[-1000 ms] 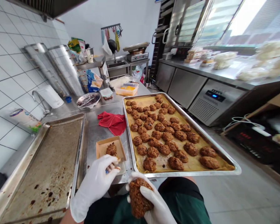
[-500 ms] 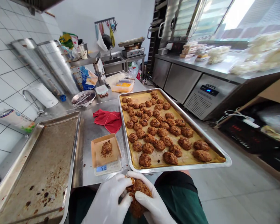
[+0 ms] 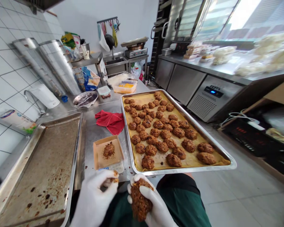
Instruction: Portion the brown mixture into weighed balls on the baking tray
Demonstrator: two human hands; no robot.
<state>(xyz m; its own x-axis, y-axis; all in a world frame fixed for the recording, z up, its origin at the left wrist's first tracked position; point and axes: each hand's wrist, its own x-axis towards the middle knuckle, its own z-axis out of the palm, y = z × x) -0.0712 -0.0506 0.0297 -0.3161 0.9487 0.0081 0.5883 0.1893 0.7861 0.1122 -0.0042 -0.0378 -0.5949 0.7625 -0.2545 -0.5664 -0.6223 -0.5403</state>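
Observation:
My gloved right hand is closed around a large brown, coarse-textured lump of cookie dough, above my lap. To its left, my gloved left hand is pinched, with a small brown piece of dough at the fingertips. Just beyond that hand stands a kitchen scale, its display mostly covered by the fingers. A square cardboard tray sits on the scale and holds a small brown clump with loose crumbs.
A large baking tray lined with yellowish paper holds many brown lumps in rows, on the right. A stained metal tray lies at left. Between them is a red cloth. Farther back are a plastic tub and a foil-covered bowl.
My left hand has come away from the large lump and moved left toward the scale with a small piece between its fingers. My right hand keeps the lump.

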